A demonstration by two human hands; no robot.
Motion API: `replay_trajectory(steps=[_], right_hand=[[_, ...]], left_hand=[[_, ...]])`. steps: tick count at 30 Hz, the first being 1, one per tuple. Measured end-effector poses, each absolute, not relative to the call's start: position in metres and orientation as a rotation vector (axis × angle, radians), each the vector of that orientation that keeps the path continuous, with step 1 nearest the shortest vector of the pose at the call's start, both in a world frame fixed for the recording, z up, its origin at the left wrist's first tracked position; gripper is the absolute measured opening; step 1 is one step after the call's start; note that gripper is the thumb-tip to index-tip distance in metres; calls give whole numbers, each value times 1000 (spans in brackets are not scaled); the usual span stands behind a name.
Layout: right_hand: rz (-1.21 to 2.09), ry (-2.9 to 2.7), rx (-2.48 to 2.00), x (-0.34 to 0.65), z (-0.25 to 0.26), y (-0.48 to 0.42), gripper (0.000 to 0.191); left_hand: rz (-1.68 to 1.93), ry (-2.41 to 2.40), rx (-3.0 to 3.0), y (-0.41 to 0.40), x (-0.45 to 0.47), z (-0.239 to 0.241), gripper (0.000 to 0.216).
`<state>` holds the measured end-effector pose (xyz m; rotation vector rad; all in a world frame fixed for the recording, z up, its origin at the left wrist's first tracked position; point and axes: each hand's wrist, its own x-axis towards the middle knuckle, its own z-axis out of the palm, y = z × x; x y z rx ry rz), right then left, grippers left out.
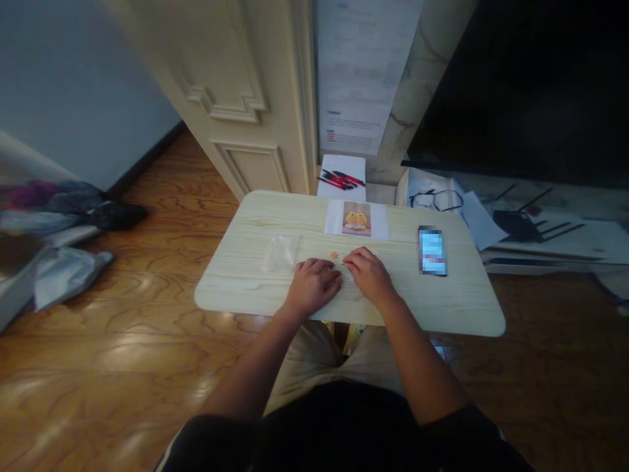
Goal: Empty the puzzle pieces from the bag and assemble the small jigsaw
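My left hand (314,283) rests low on the pale wood-grain table (236,275), its fingers curled and pressed together over something small that I cannot make out. Beside it, my right hand (368,274) is closed in a pinch, and whatever lies between thumb and fingers is too small and blurred to name. The fingertips of both hands nearly meet. Just beyond them lies a small orange piece (334,255). A clear plastic bag (282,254) lies flat to the left of my left hand. Farther back is a sheet with a printed picture (356,218) of a yellow-orange figure.
A phone (432,250) with a lit screen lies on the right of the table. Behind the table, several red and black pens (341,179) lie on a white surface. Glasses (445,200) and papers are at the back right. Bags (69,272) are on the left.
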<state>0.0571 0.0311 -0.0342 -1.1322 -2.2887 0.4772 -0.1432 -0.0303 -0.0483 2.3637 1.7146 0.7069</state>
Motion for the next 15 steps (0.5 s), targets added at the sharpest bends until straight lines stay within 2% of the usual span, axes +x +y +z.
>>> replay_trajectory(steps=[6, 11, 15], right_hand=[[461, -2408, -1061, 57, -39, 30, 9], [402, -2257, -1218, 67, -36, 37, 18], [333, -2296, -1378, 64, -32, 39, 19]], left_hand=[[766, 1747, 2323, -28, -149, -47, 21], [740, 1702, 2350, -26, -146, -45, 27], [685, 1590, 2426, -24, -141, -45, 27]])
